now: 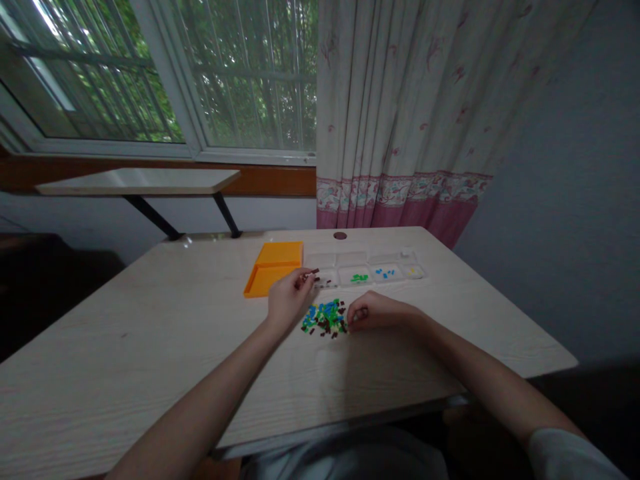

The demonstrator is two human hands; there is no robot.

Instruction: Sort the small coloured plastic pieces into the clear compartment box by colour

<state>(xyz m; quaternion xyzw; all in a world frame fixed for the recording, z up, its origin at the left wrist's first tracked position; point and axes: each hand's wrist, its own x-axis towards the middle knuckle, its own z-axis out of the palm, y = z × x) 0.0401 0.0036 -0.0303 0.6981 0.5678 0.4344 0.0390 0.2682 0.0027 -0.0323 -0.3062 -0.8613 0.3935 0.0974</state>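
Observation:
A small heap of mixed beads [325,318], blue, green and dark brown, lies on the pale wooden table [150,347]. My left hand [289,297] is raised just left of the heap, its fingers pinched on a dark brown piece above the clear sorting tray [367,270]. The tray's compartments hold brown, green, blue and yellow pieces apart from one another. My right hand [373,311] rests on the table at the heap's right edge, fingers curled in a pinch; what they hold is too small to name.
An orange lid or box [275,268] lies left of the clear tray. A round cable hole [340,235] sits near the table's far edge. Behind are a window, a narrow shelf [140,181] and a patterned curtain [400,120].

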